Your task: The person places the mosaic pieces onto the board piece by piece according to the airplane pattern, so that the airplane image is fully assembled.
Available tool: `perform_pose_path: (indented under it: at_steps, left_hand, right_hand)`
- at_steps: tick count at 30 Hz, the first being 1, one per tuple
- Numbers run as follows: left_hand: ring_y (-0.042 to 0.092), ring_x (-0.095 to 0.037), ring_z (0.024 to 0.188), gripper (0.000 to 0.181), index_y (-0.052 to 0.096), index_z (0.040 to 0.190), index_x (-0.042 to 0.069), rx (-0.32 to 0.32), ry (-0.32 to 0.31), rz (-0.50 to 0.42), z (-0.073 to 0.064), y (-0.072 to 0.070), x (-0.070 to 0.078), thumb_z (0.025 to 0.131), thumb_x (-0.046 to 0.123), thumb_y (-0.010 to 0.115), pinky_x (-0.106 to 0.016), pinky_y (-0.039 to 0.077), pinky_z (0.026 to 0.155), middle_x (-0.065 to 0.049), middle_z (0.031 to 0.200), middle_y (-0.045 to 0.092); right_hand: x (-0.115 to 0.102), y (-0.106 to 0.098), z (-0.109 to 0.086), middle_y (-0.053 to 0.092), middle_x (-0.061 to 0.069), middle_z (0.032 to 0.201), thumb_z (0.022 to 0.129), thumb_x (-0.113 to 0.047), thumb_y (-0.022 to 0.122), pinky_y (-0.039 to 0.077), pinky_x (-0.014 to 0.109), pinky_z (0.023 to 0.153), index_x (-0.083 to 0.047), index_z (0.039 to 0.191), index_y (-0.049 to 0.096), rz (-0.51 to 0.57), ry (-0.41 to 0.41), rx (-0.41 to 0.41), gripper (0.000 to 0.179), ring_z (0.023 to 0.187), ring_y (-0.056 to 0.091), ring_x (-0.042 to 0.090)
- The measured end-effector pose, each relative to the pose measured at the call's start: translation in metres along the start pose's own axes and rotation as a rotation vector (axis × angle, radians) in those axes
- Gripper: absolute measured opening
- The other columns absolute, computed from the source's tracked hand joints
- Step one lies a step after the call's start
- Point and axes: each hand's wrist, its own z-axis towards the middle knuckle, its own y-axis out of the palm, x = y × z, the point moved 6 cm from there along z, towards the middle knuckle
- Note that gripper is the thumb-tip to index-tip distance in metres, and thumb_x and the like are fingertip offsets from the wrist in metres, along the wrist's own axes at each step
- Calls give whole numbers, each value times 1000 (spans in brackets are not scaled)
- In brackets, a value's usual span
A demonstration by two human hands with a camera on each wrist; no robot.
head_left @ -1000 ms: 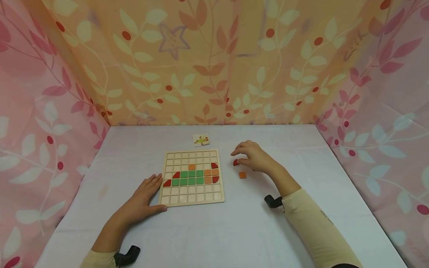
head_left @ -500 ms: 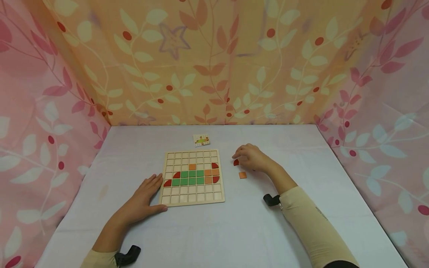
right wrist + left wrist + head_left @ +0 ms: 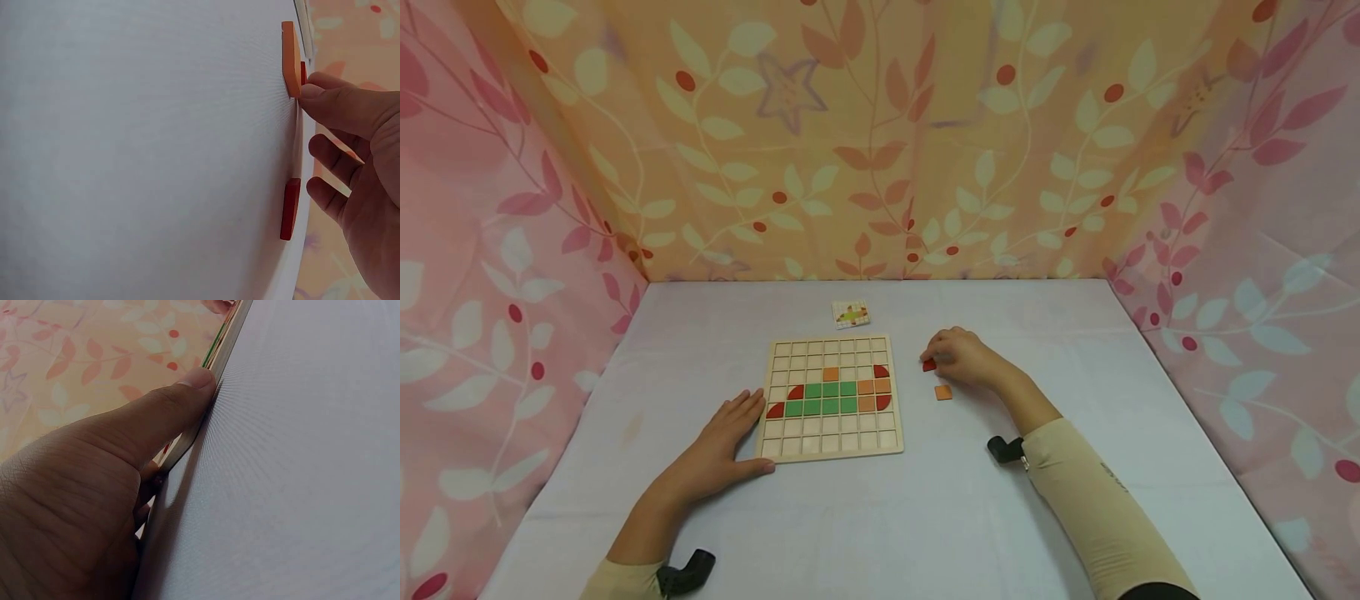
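A wooden grid board (image 3: 820, 429) lies on the white table, holding green, orange and red tiles in its cells. My left hand (image 3: 718, 446) rests against the board's left side with fingers extended; its thumb (image 3: 181, 394) touches the near edge in the left wrist view. Right of the board, my right hand (image 3: 966, 357) pinches a red quarter-round tile (image 3: 929, 366) between thumb and forefinger, low at the table. Closer to me lies a loose orange square tile (image 3: 943, 392). Another red tile (image 3: 290, 209) shows in the right wrist view, below the other fingers; the head view hides it.
Behind the board lies a small pattern card (image 3: 851, 314) with a coloured grid picture. Patterned cloth (image 3: 880, 150) walls the table at the back and both sides. A black camera mount (image 3: 1006, 449) juts from the right wrist.
My right hand has come down slightly and drawn its fingers together on the red quarter-round tile, which has shifted a little. My left hand and the board keep their places.
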Motion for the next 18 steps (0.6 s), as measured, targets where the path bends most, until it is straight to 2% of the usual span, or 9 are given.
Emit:
perform_pose_path:
  at_steps: [7, 14, 18]
  left_hand:
    - [11, -34, 159, 114, 29, 162, 8, 2, 10, -6, 0, -1, 2, 77, 62, 82, -53, 13, 127, -9, 170, 23]
    - [11, -33, 159, 114, 28, 162, 9, -2, 5, 14, 1, -1, 1, 77, 62, 82, -44, 8, 130, -8, 170, 23]
    - [11, -32, 159, 114, 29, 162, 9, -2, 6, 14, 1, 0, 1, 77, 63, 82, -44, 7, 130, -8, 170, 23]
  right_hand:
    - [2, 1, 2, 68, -3, 118, 89, -9, 78, 42, 49, 104, -20, 115, 78, 7, 1, -1, 28, 113, 55, 22]
    - [2, 0, 3, 68, -2, 117, 89, -11, 80, 43, 49, 103, -20, 114, 79, -11, -15, 7, 27, 112, 55, 22]
    - [2, 0, 3, 69, -3, 116, 89, -12, 80, 43, 48, 102, -21, 113, 79, -18, -12, 9, 26, 112, 56, 22]
